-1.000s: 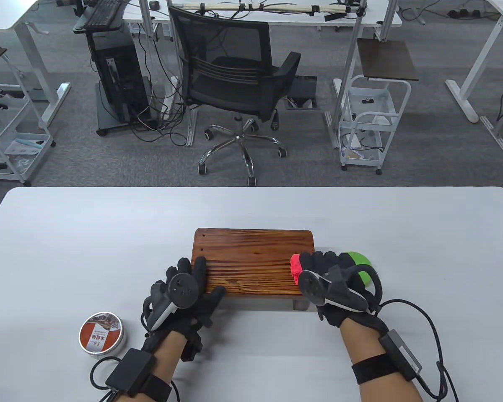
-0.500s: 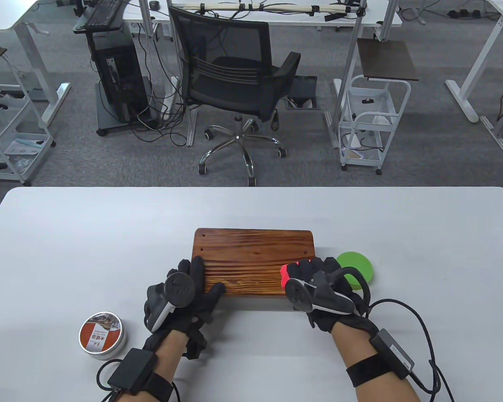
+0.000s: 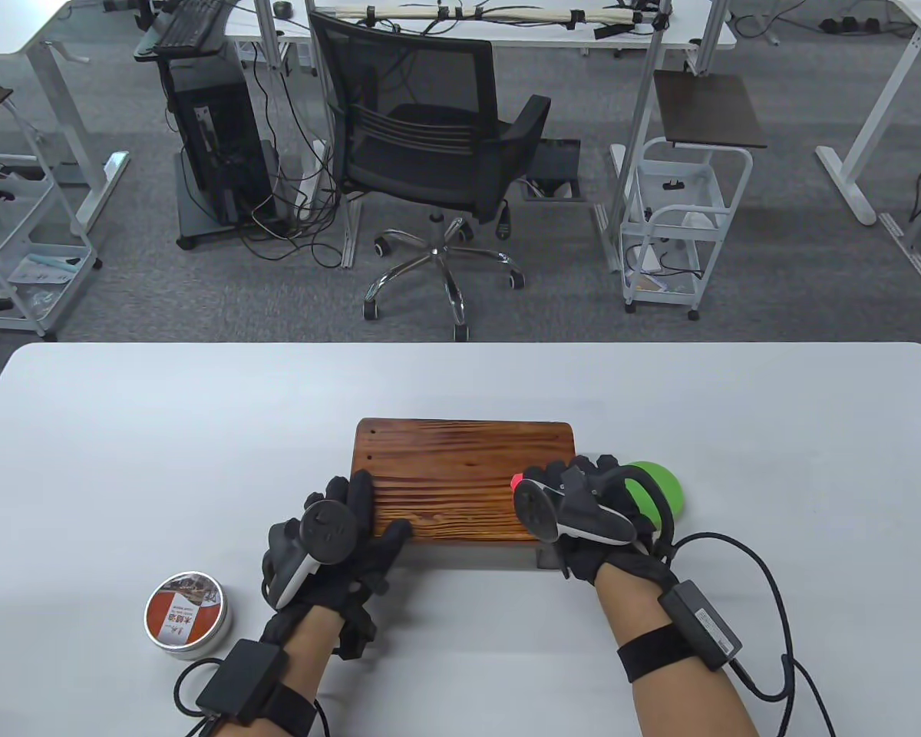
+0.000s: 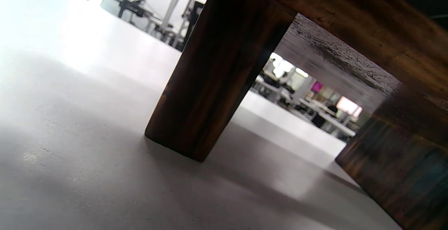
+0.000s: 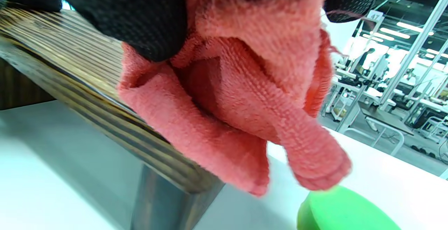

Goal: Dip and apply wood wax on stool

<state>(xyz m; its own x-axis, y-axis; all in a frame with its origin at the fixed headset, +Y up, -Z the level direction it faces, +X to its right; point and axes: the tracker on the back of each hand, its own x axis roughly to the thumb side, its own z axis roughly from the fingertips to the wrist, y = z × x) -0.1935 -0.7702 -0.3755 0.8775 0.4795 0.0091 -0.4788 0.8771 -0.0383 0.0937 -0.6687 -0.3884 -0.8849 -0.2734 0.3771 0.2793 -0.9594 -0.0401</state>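
Gripping a bunched, fuzzy red cloth (image 5: 245,118), my right hand (image 3: 583,522) pressed it on the near right corner of the stool (image 3: 460,476), a low rectangular seat of ridged, glossy brown wood on dark square legs. My left hand (image 3: 338,545) lay clasped over its near left edge. A round metal wax tin (image 3: 187,614) sat on the white surface (image 3: 123,461) beside my left wrist, a green disc (image 3: 664,484) beyond my right.

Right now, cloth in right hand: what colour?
Coral red cloth, clearest in the right wrist view.
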